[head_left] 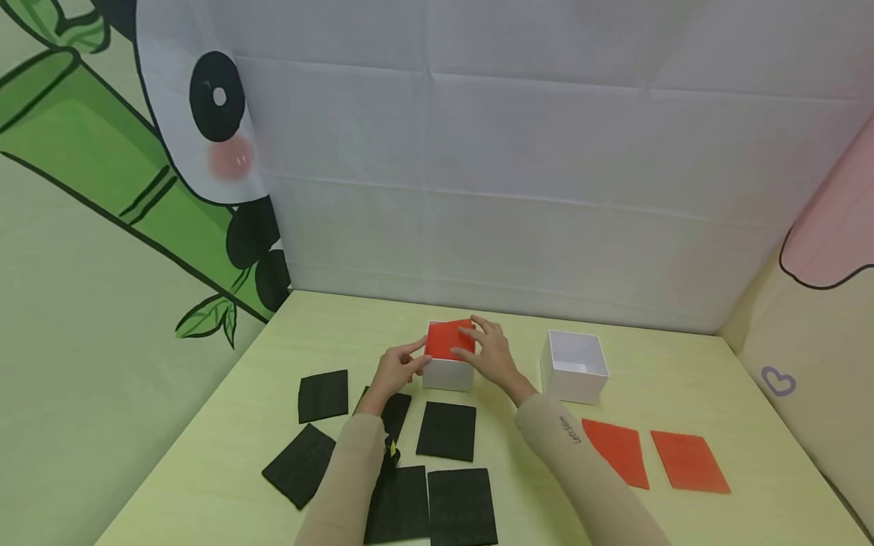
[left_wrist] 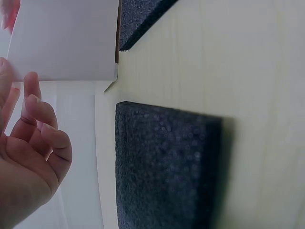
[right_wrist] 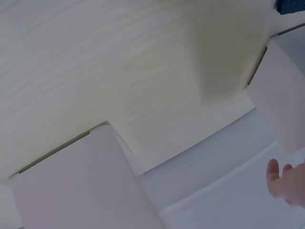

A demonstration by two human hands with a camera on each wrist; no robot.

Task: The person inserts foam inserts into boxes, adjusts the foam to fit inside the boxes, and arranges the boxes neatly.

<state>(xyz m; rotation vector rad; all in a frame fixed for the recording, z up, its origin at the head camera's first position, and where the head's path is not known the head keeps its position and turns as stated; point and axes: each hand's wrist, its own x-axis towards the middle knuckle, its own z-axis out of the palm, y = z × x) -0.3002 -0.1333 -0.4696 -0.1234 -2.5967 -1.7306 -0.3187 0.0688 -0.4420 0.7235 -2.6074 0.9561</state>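
A red foam square (head_left: 448, 338) lies slightly askew in the mouth of a white box (head_left: 447, 374), its far right corner raised near the rim. At the box's left side is my left hand (head_left: 396, 369), its thumb and forefinger tips right at the rim and the sheet's left edge. The left wrist view shows that hand's other fingers (left_wrist: 45, 114) loosely bent beside the box wall. My right hand (head_left: 495, 356) reaches over the sheet from the right, fingers spread, with thumb and fingertips on its surface and far corner. Only its fingertips (right_wrist: 279, 179) show in the right wrist view.
A second white box (head_left: 575, 367) with an open top stands to the right. Two red squares (head_left: 617, 453) lie nearer the front on that side. Several black foam squares (head_left: 447, 431) are spread over the front and left of the table (head_left: 232, 425). A cloth backdrop (head_left: 532, 197) rises behind.
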